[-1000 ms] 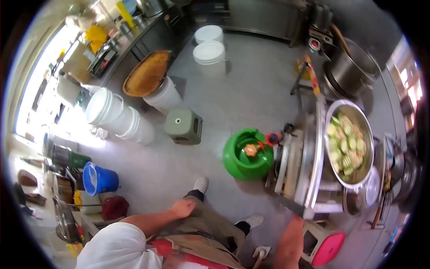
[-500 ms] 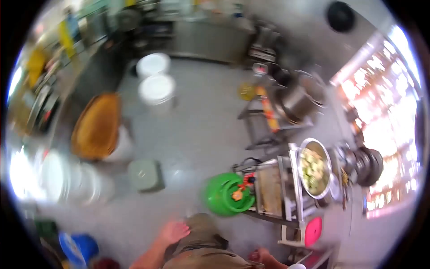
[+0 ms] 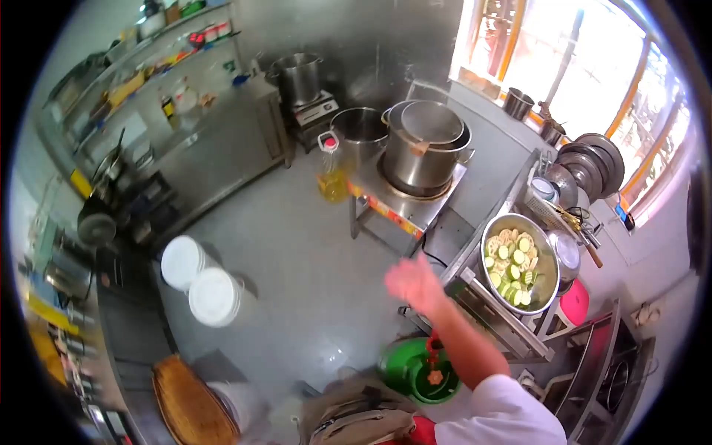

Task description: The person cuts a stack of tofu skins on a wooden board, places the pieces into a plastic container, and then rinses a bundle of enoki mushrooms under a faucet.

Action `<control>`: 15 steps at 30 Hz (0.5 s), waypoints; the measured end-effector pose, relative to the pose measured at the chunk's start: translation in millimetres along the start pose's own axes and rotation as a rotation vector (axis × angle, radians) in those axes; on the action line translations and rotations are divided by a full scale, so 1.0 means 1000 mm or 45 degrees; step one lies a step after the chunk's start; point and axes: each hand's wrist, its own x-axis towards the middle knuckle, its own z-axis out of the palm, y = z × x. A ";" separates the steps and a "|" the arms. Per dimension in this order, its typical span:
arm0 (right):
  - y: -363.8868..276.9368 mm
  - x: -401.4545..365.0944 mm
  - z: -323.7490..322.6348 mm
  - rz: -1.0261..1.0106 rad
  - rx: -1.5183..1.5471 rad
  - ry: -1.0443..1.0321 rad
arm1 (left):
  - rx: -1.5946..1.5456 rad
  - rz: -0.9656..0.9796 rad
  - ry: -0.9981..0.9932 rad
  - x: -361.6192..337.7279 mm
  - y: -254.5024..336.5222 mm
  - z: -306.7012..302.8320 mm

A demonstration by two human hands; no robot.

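My right hand (image 3: pixel 417 285) reaches forward over the floor, blurred by motion; its fingers are smeared and nothing can be made out in it. Just right of it a large metal bowl (image 3: pixel 546 256) of sliced vegetables (image 3: pixel 512 267) rests on the metal stand. Below the forearm is a green gas cylinder (image 3: pixel 397 367) with a red regulator. My left hand is out of the frame.
Ahead, a big steel pot (image 3: pixel 419 163) sits on a low burner stand (image 3: pixel 404 211), beside an oil bottle (image 3: pixel 333 178). White buckets (image 3: pixel 213 297) stand left on the floor. A woven basket (image 3: pixel 189 400) is lower left. Pan lids (image 3: pixel 593 167) lean by the window.
The view has swung toward the window and the stove. My right arm has come up and stretched forward from beside my body. My left hand, visible before, has left the frame.
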 end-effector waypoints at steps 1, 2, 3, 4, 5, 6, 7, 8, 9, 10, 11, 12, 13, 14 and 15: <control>-0.034 0.040 0.020 -0.146 0.017 0.008 | 0.050 0.039 0.000 0.012 0.027 -0.010; -0.068 0.064 0.046 -0.223 0.139 -0.068 | 0.099 0.081 -0.009 0.026 0.054 -0.016; -0.101 0.089 0.073 -0.293 0.263 -0.151 | 0.143 0.120 -0.019 0.039 0.080 -0.021; -0.129 0.108 0.096 -0.345 0.400 -0.048 | 0.184 0.155 -0.034 0.053 0.105 -0.024; -0.152 0.131 0.106 -0.327 0.518 -0.019 | 0.223 0.186 -0.049 0.067 0.128 -0.026; -0.174 0.154 0.116 -0.312 0.636 0.013 | 0.264 0.216 -0.079 0.070 0.163 -0.029; -0.188 0.168 0.126 -0.275 0.707 0.063 | 0.311 0.241 -0.096 0.090 0.178 -0.027; -0.200 0.204 0.094 -0.783 -0.180 0.105 | 0.351 0.265 -0.121 0.107 0.199 -0.028; -0.212 0.217 0.082 -1.109 -0.746 0.158 | 0.401 0.288 -0.149 0.124 0.218 -0.029; -0.218 0.221 0.071 -1.625 -1.516 0.371 | 0.452 0.312 -0.175 0.142 0.238 -0.028; -0.225 0.220 0.059 -1.959 -1.911 0.527 | 0.505 0.335 -0.202 0.159 0.258 -0.030; -0.234 0.215 0.047 -2.045 -2.020 0.572 | 0.559 0.359 -0.227 0.177 0.279 -0.034; -0.250 0.193 0.057 -1.092 -1.291 0.189 | 0.612 0.378 -0.254 0.194 0.299 -0.037; -0.265 0.171 0.066 -0.368 -0.368 0.381 | 0.678 0.401 -0.277 0.214 0.316 -0.039; -0.280 0.164 0.024 -0.512 -1.267 0.400 | 0.752 0.424 -0.300 0.232 0.327 -0.043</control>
